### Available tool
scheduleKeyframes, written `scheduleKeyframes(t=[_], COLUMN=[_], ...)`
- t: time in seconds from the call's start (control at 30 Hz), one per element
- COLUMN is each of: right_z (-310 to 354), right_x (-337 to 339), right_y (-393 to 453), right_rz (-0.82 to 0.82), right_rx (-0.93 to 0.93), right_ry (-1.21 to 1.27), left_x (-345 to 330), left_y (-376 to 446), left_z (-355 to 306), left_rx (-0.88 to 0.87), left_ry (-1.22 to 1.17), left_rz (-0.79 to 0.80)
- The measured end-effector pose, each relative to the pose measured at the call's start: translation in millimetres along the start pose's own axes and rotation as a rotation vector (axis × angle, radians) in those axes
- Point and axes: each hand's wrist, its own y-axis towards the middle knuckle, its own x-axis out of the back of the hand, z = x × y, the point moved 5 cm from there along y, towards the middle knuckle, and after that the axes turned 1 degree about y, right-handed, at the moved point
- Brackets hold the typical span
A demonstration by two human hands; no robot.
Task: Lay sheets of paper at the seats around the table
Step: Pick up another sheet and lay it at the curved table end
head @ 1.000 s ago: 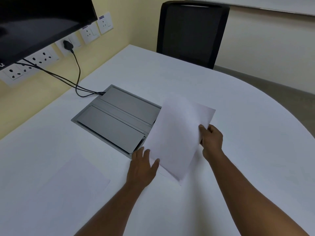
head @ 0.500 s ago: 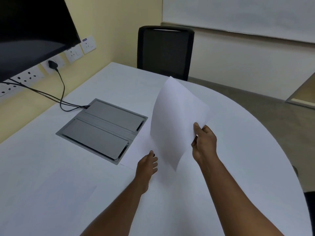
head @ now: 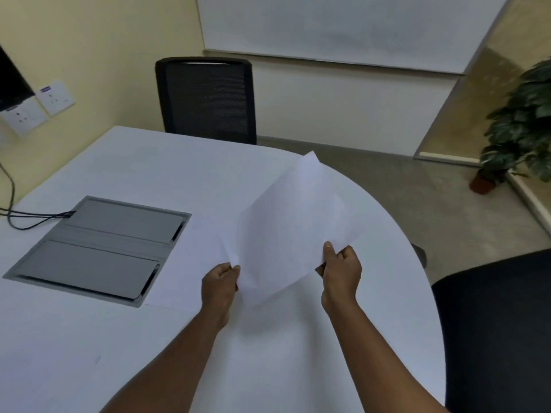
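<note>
A white sheet of paper [head: 286, 234] is held up over the white table [head: 149, 168], tilted with its far corner raised. My left hand [head: 220, 286] pinches its near left edge and my right hand [head: 340, 269] pinches its right edge. More white paper [head: 185, 263] lies flat on the table under and to the left of the held sheet, beside the grey floor box. Another sheet [head: 47, 380] lies flat at the near left. A black mesh chair [head: 208, 96] stands at the far side, and a second black chair [head: 495, 329] is at my right.
A grey recessed cable box [head: 98, 248] sits in the table at left, with black cables [head: 12, 216] running to wall sockets [head: 38, 105]. A whiteboard [head: 343, 28] hangs on the far wall. A potted plant [head: 518, 129] stands on the floor at right.
My view has swung right. My left hand has left the table and taken the sheet's left edge, so both hands hold it. The sheet has moved right, toward the table's rounded edge.
</note>
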Motion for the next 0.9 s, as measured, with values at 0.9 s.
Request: scheduleKeyframes(t=[0.9], right_z=[-103], right_x=[275], right_y=[10], right_rz=[-0.478], right_rx=[-0.242], right_ry=[-0.23], left_x=[-148], left_y=[-28], left_z=[58], left_rx=[-0.311], left_ry=[0.68], left_rz=[0.217])
